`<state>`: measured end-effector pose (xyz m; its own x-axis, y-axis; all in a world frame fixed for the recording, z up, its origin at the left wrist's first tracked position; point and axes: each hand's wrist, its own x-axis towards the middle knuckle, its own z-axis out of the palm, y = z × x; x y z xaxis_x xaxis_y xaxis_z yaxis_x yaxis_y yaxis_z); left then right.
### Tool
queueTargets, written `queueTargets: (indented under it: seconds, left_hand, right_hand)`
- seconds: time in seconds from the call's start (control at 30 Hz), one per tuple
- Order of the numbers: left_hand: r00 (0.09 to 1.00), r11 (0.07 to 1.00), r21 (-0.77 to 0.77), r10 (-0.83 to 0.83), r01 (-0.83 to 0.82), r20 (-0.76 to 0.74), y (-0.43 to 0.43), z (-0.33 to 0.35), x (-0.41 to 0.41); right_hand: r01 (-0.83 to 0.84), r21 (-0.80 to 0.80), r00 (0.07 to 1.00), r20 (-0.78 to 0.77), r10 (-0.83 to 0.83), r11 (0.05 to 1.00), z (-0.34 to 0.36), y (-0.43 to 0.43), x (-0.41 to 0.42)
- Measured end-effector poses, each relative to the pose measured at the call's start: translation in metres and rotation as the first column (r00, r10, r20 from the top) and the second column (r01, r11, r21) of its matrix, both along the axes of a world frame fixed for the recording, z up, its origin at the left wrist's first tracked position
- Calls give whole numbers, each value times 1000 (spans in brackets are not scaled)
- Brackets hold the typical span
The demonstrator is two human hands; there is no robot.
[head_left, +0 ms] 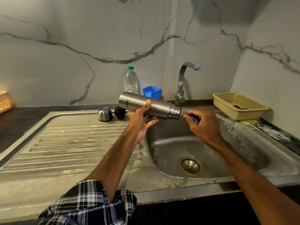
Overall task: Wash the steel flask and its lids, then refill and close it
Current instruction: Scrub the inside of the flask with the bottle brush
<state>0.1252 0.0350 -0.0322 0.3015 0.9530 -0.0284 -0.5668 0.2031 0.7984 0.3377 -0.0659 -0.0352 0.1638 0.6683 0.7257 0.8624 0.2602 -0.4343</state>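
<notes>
Flask open, both lids off.

- Steel flask (146, 105) lies near horizontal in the air above the sink basin (170, 143), threaded mouth pointing right and base to the left.
- Left hand (140, 120) grips the flask at mid-body, thumb on top and fingers curled underneath.
- Right hand (203, 125) is closed in a pinch on a thin blue tool (192, 117), whose tip is at the flask mouth. It is probably a cleaning brush. The working end is too small to tell, and I cannot tell whether it has gone inside.
- Steel cup lid (105, 114) sits mouth-down at the back of the drainboard (73, 143). The black stopper (120, 112) stands just beside it on the right. Neither hand touches them.
- Tap (182, 82) stands behind the basin with no stream visible from the spout.
- Clear water bottle (131, 82) and blue plastic holder (152, 93) stand at the back wall. A yellow basket (240, 106) sits on the tabletop to the right.

Progress, as a judgement: early.
- Done: flask opened, lids set aside.
- In hand: scrubbing the flask interior, or about to start.
- No foam or wetness is readable on the flask or lids, so I cannot say whether any of them is washed.
- Left: rinse the flask, wash both lids, refill (tap or bottle both plausible), fit the stopper, then the cup lid.
</notes>
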Motion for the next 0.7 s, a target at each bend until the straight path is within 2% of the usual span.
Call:
queueTargets:
  seconds: [0.1, 0.23, 0.37, 0.47, 0.53, 0.7]
  left_hand:
    - [1000, 1000, 17, 23, -23, -8, 0, 1, -2]
    - [998, 998, 19, 55, -55, 26, 3, 5, -15]
    - [996, 996, 28, 85, -86, 39, 3, 7, -22]
    - [998, 996, 63, 59, -58, -5, -3, 6, -13]
    - [998, 995, 92, 52, -48, -47, -4, 8, -14]
    - [999, 995, 87, 50, -48, -22, 3, 6, -23]
  right_hand:
    - [-22, -99, 989, -147, 7, 995, -1, 3, 0]
    - [-142, -174, 964, -249, 96, 975, 5, -8, 14]
    - [-169, -228, 963, -244, 112, 959, 7, -11, 30]
    - [-197, -278, 962, -242, 130, 940, 4, -6, 16]
    - [-236, -333, 956, -250, 155, 913, 6, -10, 11]
    - [-351, -525, 894, -434, 111, 775, 19, -20, 26]
